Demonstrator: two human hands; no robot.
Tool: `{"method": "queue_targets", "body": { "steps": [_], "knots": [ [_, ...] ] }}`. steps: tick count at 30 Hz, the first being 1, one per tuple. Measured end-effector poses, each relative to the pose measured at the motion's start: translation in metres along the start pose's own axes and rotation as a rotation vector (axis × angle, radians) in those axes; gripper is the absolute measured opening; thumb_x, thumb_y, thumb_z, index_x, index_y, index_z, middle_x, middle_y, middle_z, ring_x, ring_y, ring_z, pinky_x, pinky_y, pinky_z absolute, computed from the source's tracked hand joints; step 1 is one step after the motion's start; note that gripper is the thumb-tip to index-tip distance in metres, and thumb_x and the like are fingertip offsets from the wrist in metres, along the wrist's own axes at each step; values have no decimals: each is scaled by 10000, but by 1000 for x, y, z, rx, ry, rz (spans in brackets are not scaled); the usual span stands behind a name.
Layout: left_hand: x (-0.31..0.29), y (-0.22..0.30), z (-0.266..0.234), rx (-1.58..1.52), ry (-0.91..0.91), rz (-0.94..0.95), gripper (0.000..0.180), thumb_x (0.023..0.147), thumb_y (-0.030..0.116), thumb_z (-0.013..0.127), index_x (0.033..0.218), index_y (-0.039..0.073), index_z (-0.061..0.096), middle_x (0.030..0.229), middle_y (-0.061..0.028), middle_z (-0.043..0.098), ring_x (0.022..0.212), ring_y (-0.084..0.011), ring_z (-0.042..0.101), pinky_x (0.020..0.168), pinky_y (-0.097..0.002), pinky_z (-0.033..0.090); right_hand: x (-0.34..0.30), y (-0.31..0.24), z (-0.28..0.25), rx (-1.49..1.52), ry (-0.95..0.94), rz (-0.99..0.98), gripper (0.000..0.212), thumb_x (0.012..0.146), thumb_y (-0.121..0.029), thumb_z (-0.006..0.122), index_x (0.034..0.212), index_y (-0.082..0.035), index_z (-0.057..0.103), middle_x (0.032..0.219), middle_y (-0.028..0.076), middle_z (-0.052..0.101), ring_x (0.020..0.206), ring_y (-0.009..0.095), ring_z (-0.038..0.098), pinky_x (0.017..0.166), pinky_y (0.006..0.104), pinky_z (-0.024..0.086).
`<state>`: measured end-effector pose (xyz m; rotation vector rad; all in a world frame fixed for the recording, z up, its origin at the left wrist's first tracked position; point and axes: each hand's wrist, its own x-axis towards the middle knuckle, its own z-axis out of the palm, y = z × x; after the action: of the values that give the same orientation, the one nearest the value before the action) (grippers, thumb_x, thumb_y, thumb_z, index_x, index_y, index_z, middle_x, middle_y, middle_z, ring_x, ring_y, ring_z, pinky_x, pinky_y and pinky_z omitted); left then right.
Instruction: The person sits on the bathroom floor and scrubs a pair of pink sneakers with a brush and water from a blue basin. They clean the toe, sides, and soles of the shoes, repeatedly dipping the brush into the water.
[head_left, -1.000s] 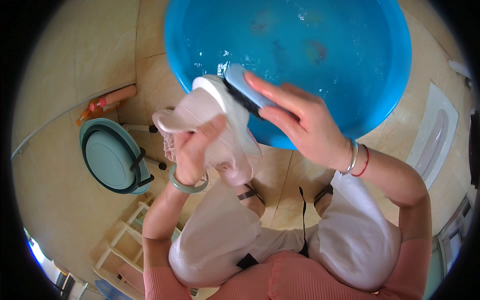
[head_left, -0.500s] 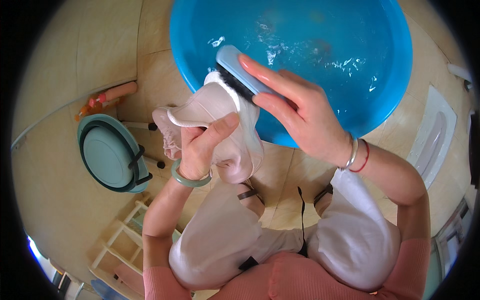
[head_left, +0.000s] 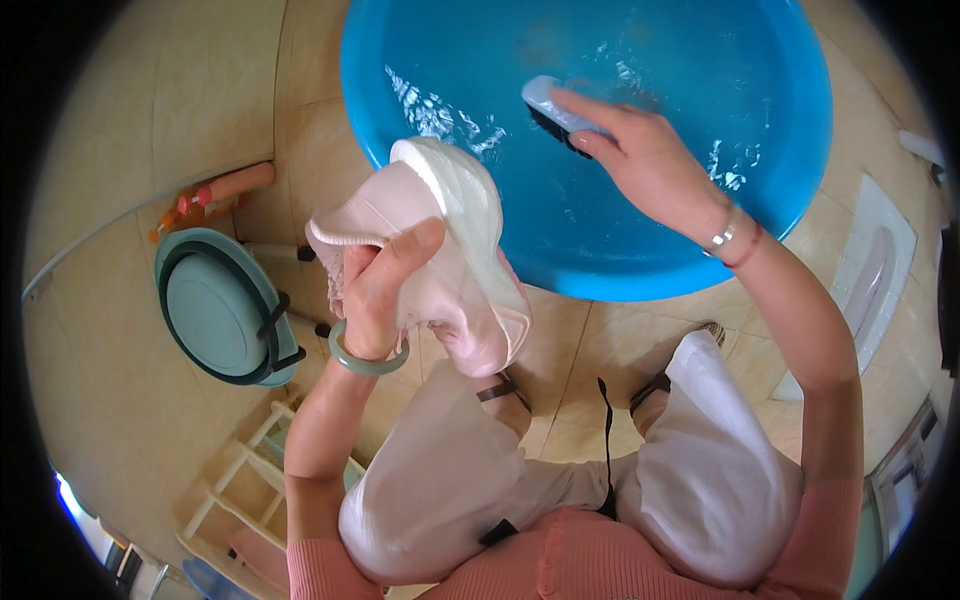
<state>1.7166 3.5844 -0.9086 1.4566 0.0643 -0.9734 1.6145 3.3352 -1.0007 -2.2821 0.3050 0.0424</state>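
My left hand (head_left: 385,285) grips a pale pink shoe (head_left: 455,260) by its upper, thumb on the near side. The shoe is tilted so its white sole faces right, and its heel end overlaps the near left rim of the blue basin (head_left: 362,120). My right hand (head_left: 655,165) is closed around a scrub brush (head_left: 550,100) with a light blue back and dark bristles. The brush is over the water in the basin, apart from the shoe; whether its bristles touch the water I cannot tell.
Left of the basin, a folded grey-green tub (head_left: 215,310) leans at the wall, with an orange-capped bottle (head_left: 235,185) behind it. A cream rack (head_left: 235,480) stands at lower left. On the right, a white squat-toilet-like fixture (head_left: 890,235) is set in the tiled floor.
My right hand has moved the brush off the shoe's sole, to the right over the water. My left hand has turned the shoe slightly, showing more of its sole.
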Motion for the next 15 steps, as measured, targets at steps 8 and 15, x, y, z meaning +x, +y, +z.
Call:
{"method": "queue_targets", "body": {
  "steps": [8,15],
  "knots": [
    [-1,7,13,105,-65,-15,368,913,91,693,1263,9,615,1122,-79,697,1016,-176,663,871,-329,531,17,-82,-21,876,-93,102,378,1002,-190,617,1339,-20,609,1035,213,711,806,248,658,727,337,518],
    [3,-5,10,111,32,55,367,918,99,663,1263,-11,608,1135,-98,695,999,-204,682,865,-352,549,-21,-71,20,811,173,-107,472,974,-71,638,1438,-110,560,1031,185,689,775,285,605,739,351,519]
  ]
}}
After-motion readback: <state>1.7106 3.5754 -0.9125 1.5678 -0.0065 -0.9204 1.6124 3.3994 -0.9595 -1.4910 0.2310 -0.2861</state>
